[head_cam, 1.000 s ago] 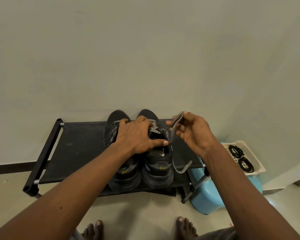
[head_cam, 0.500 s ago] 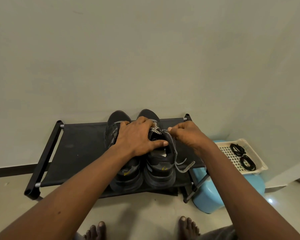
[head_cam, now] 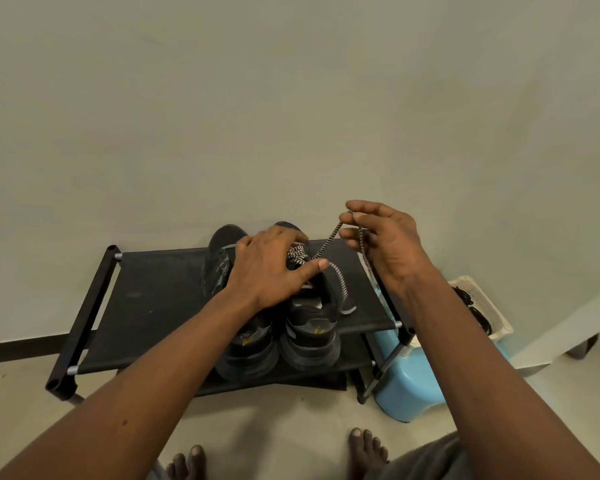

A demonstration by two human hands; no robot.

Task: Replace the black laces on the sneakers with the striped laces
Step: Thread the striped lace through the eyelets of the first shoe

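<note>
Two black sneakers stand side by side on a black shoe rack (head_cam: 160,289), heels toward me: the left sneaker (head_cam: 246,348) and the right sneaker (head_cam: 309,337). A black-and-white striped lace (head_cam: 326,244) is threaded in the right sneaker's upper eyelets. My left hand (head_cam: 267,268) lies over both sneakers' tops, its thumb pressing the lace crossing. My right hand (head_cam: 385,244) is raised to the right of the sneakers and pinches one lace strand taut. The other lace end (head_cam: 342,292) hangs down the sneaker's right side.
A cream plastic basket (head_cam: 489,306) holding coiled black laces (head_cam: 471,306) sits on a light blue stool (head_cam: 409,386) right of the rack. A plain wall stands behind. My bare feet (head_cam: 364,448) are on the floor below.
My right hand rose from the sneaker's tongue up and to the right, drawing the striped lace strand out. My left hand stayed on the sneakers.
</note>
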